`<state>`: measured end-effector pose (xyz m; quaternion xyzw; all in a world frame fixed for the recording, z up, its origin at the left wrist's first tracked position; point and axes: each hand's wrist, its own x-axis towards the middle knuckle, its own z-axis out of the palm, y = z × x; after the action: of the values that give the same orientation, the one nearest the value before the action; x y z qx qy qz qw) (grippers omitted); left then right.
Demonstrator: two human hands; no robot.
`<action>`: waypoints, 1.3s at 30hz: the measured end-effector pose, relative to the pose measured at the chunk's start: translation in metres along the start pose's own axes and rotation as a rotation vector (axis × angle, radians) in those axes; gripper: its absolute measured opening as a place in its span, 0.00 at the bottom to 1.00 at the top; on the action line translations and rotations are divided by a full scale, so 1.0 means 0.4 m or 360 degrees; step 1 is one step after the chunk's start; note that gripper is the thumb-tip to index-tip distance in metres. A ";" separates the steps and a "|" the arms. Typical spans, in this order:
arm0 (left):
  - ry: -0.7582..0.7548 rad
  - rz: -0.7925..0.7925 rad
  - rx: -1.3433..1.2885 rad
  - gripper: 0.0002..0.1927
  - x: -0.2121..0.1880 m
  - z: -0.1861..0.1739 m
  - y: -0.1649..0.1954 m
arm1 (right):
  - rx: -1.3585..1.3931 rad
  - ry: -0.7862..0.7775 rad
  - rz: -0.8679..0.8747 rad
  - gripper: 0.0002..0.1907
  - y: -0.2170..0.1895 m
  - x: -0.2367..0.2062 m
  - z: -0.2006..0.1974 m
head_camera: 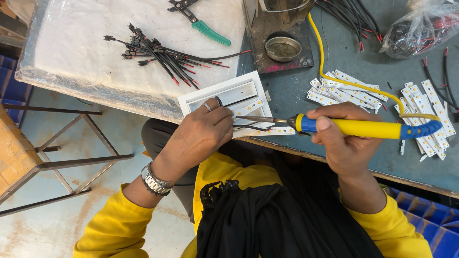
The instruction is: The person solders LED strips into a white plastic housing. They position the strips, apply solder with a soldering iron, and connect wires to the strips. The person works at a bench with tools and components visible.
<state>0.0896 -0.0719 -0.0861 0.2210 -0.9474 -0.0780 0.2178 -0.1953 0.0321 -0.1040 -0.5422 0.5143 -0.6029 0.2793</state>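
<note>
Item: soldering iron (363, 128), yellow handle with blue collars, clenched in the right hand (346, 138); tip laid level toward the LED strip (256, 106), so heat meets the strip's end.

Item: LED strip, lying in a white tray (229, 91) at the bench (334, 62) edge; left hand (201, 136) pinches thin wires (251, 127) against it, steadying the joint.

Item: loose strips (349, 91), heaped right of the tray, within reach.

Item: black leads (158, 52) and green-handled cutters (203, 26), set aside on plastic sheeting (71, 52).

Electronics workshop: soldering iron (363, 128), LED strips (351, 93), wire bundles (162, 55).
</note>
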 end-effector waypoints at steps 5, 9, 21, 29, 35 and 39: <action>0.0014 0.0010 0.0025 0.07 -0.003 -0.005 -0.003 | 0.0226 0.0169 -0.0099 0.14 0.019 -0.007 -0.027; 0.0102 -0.0012 -0.0044 0.06 -0.005 -0.016 -0.005 | 0.0384 0.0183 -0.0382 0.21 0.040 -0.001 -0.032; 0.0363 -0.0546 -0.1154 0.04 -0.038 -0.014 0.008 | 0.0314 -0.0212 -0.0714 0.17 -0.010 0.002 0.132; 0.0259 -0.0669 -0.2042 0.03 -0.100 0.005 -0.020 | -0.0392 -0.0304 -0.0888 0.26 -0.061 -0.029 0.203; 0.0321 -0.0488 -0.2503 0.06 -0.114 0.010 -0.061 | -0.0485 -0.0387 -0.1009 0.30 -0.063 -0.072 0.227; 0.0255 -0.0506 -0.2567 0.06 -0.114 0.002 -0.063 | -0.0271 -0.0426 -0.0855 0.32 -0.029 -0.100 0.250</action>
<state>0.1358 -0.0737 -0.1103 0.1332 -0.5395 -0.7481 0.3627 -0.0886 0.0399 -0.1195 -0.7546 0.3600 -0.5333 0.1288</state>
